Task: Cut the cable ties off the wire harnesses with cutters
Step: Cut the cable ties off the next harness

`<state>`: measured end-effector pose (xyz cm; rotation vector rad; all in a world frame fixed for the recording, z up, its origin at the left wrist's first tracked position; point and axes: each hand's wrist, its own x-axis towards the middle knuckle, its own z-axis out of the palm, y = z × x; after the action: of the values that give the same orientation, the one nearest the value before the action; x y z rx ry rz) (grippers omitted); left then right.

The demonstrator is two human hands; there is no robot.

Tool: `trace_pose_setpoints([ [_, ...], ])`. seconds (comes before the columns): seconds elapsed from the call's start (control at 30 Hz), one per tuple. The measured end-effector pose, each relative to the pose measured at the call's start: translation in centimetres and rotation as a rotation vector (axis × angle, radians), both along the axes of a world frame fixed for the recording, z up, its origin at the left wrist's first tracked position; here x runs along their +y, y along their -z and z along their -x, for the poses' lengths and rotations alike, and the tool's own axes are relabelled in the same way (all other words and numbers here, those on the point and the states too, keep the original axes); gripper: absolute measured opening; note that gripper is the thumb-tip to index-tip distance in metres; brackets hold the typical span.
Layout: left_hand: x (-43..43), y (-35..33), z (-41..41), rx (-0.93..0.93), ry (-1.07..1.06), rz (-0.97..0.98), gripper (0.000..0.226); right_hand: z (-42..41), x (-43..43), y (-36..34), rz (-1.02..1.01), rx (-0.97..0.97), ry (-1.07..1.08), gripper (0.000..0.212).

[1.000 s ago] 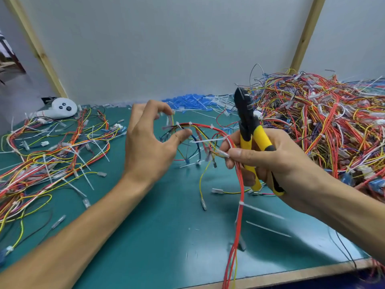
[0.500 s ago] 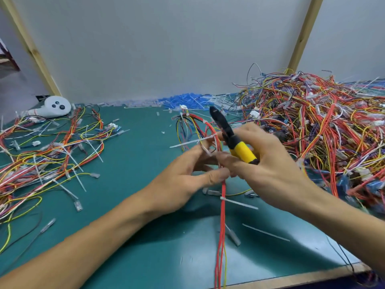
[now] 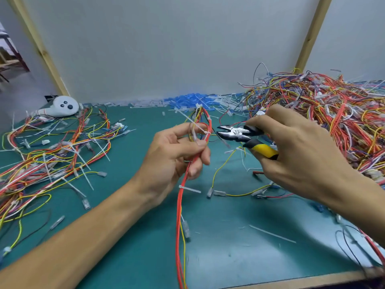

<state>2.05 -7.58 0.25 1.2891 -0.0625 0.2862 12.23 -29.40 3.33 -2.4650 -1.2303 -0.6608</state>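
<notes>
My left hand (image 3: 175, 157) grips a red-and-yellow wire harness (image 3: 180, 207) above the green mat, its loop standing up past my fingers. A white cable tie (image 3: 205, 133) wraps the loop's red wires just above my fingertips; another tie (image 3: 189, 189) sits lower on the hanging strand. My right hand (image 3: 298, 155) holds yellow-handled cutters (image 3: 239, 135) sideways. Their jaws are parted and point left, a short gap from the tie on the loop.
A big heap of tied harnesses (image 3: 325, 113) fills the right back of the mat. More harnesses (image 3: 48, 155) spread at the left. Cut tie pieces and blue scraps (image 3: 187, 101) lie along the wall, a white device (image 3: 62, 106) at back left. Wooden table edge (image 3: 291, 280) near me.
My left hand came in and took hold of the harness below the loop. My right hand let go of the wires and swung the cutters from upright to sideways, jaws parted toward the loop.
</notes>
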Motion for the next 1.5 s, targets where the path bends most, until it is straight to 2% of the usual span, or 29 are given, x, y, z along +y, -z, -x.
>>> trace_pose_setpoints([
  [0.17,0.0,0.1,0.0,0.015,-0.056,-0.147,0.022,0.3,0.2,-0.4,0.124,-0.052,0.002,0.055],
  [0.3,-0.4,0.2,0.4,-0.017,-0.093,-0.363,0.021,0.4,0.3,0.2,0.169,-0.021,0.004,0.05],
  [0.43,-0.9,0.4,0.6,-0.039,-0.133,-0.534,0.035,0.7,0.5,0.3,0.239,-0.024,-0.017,0.032],
  [0.5,-0.9,0.5,0.6,-0.057,-0.133,-0.544,0.043,1.1,0.5,0.2,0.257,0.007,0.0,0.011],
  [0.53,-1.0,0.5,0.6,-0.066,-0.125,-0.534,0.045,1.1,0.5,0.1,0.258,0.047,0.012,0.01],
  [0.63,-1.0,0.5,0.4,-0.086,-0.096,-0.446,0.049,0.3,0.2,-0.2,0.223,0.242,0.005,0.028],
  [0.73,-0.6,0.3,0.3,-0.094,-0.079,-0.386,0.034,0.0,-0.1,-0.6,0.103,0.637,-0.07,0.033],
  [0.83,-0.2,0.5,0.3,-0.076,-0.133,-0.415,0.019,0.1,-0.3,-0.7,0.061,1.007,-0.135,0.034],
  [0.9,-0.1,0.6,0.4,-0.091,-0.185,-0.537,0.013,0.0,-0.2,-0.8,0.045,1.096,-0.15,0.035],
  [0.97,-0.1,0.8,0.4,-0.109,-0.217,-0.648,0.017,0.0,0.0,-0.9,0.012,1.105,-0.153,0.038],
  [1.07,0.0,1.0,0.3,-0.124,-0.222,-0.696,0.015,0.1,0.0,-0.6,-0.019,1.125,-0.162,0.036],
  [1.23,-0.6,1.1,0.2,-0.174,-0.27,-0.733,0.016,-0.4,-0.3,-0.8,0.029,1.301,-0.203,0.031],
  [1.3,-0.5,1.1,0.1,-0.158,-0.268,-0.716,0.01,-0.6,-0.5,-0.8,0.021,1.304,-0.231,0.032],
  [1.37,-0.3,1.4,-0.1,-0.12,-0.258,-0.692,0.013,-0.6,-0.6,-0.3,0.014,1.201,-0.243,0.035],
  [1.43,-0.2,1.7,-0.2,-0.114,-0.273,-0.687,0.015,-0.5,-0.4,0.3,0.021,0.973,-0.255,0.034],
  [1.5,-0.1,1.9,-0.1,-0.14,-0.309,-0.708,0.016,-0.5,-0.3,0.8,0.023,0.66,-0.284,0.03],
])
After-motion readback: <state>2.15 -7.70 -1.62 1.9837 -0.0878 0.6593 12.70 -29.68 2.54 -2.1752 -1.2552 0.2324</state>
